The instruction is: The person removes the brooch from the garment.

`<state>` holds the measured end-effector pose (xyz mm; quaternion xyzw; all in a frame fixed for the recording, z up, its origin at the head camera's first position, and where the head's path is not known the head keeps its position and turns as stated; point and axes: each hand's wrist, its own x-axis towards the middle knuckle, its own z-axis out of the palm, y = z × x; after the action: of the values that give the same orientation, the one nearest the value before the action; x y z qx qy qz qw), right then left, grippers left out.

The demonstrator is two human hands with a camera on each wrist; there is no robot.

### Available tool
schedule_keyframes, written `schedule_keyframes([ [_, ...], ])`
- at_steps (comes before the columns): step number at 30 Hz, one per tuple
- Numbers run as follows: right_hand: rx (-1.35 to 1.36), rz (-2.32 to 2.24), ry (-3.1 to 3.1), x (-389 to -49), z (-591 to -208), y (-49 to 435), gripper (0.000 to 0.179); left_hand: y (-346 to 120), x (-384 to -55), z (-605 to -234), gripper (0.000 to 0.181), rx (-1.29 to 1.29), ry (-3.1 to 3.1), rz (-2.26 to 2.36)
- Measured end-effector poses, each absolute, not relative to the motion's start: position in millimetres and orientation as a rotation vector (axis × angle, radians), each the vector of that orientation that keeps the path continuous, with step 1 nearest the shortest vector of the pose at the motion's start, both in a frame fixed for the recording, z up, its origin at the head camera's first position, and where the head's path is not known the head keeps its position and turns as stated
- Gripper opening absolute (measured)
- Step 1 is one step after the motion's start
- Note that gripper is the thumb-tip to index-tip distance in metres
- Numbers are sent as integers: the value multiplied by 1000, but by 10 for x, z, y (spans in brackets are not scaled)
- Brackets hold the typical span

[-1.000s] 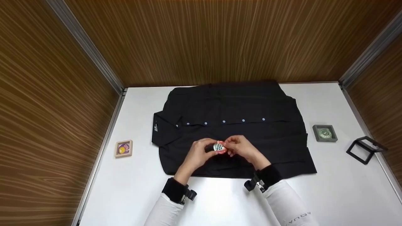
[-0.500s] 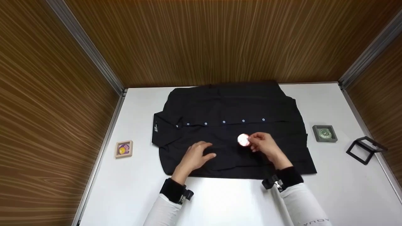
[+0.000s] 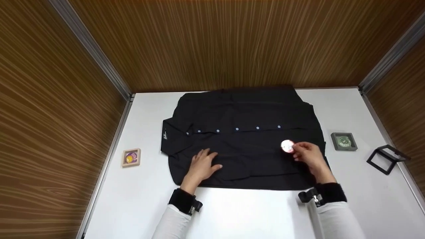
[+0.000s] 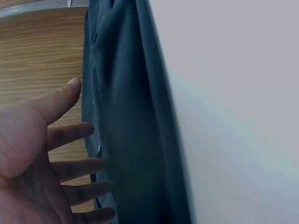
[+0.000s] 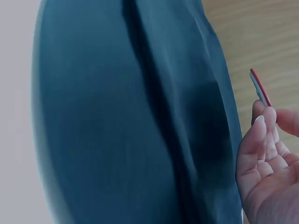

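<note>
A black button-up shirt [image 3: 245, 156] lies flat on the white table, its collar at the left. My right hand [image 3: 308, 154] pinches a round red-rimmed badge [image 3: 287, 146] by its edge above the shirt's lower right part. In the right wrist view, that badge [image 5: 260, 87] appears edge-on between thumb and fingers. My left hand [image 3: 201, 166] is over the shirt's lower left part, fingers spread and holding nothing. The left wrist view has the left hand [image 4: 42, 154] with its fingers apart beside the shirt [image 4: 135, 116]; whether they touch the cloth, I cannot tell.
At the left stands a small wooden frame [image 3: 131, 157] with a purple and yellow round piece. A grey frame [image 3: 344, 141] with a green round piece lies right of the shirt. Beyond it is an opened black frame [image 3: 386, 159]. Wood-grain panels [image 3: 212, 43] border the table.
Both hands were on the badge; the left let go and drew slightly back to the left. My right hand carried the badge rightward over the shirt.
</note>
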<state>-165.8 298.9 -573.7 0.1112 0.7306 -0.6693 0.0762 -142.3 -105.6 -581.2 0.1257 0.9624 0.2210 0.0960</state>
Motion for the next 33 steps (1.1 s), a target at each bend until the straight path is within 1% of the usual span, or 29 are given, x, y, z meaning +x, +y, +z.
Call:
schedule_keyframes([
  [4, 429, -2084, 2162, -1566, -5710, 3280, 11, -1062, -1430, -5848, 58, 355, 2856, 609],
  [8, 572, -2210, 2062, -1456, -5650, 3557, 13, -1070, -1428, -5865, 59, 342, 2859, 579],
  [14, 703, -2404, 1905, -1291, -5579, 3915, 7, -1067, -1414, -5861, 59, 339, 2890, 539],
  [20, 857, -2520, 1805, -1160, -5525, 4240, 12, -1047, -1420, -5850, 58, 336, 2919, 496],
  [28, 1169, -2612, 1697, -1058, -5502, 4599, 20, -998, -1457, -5844, 59, 342, 2926, 425],
  [30, 1267, -2594, 1695, -1043, -5496, 4664, 19, -983, -1466, -5838, 59, 348, 2923, 426],
  [33, 1409, -2541, 1689, -1024, -5486, 4749, 12, -961, -1476, -5823, 59, 354, 2917, 432],
])
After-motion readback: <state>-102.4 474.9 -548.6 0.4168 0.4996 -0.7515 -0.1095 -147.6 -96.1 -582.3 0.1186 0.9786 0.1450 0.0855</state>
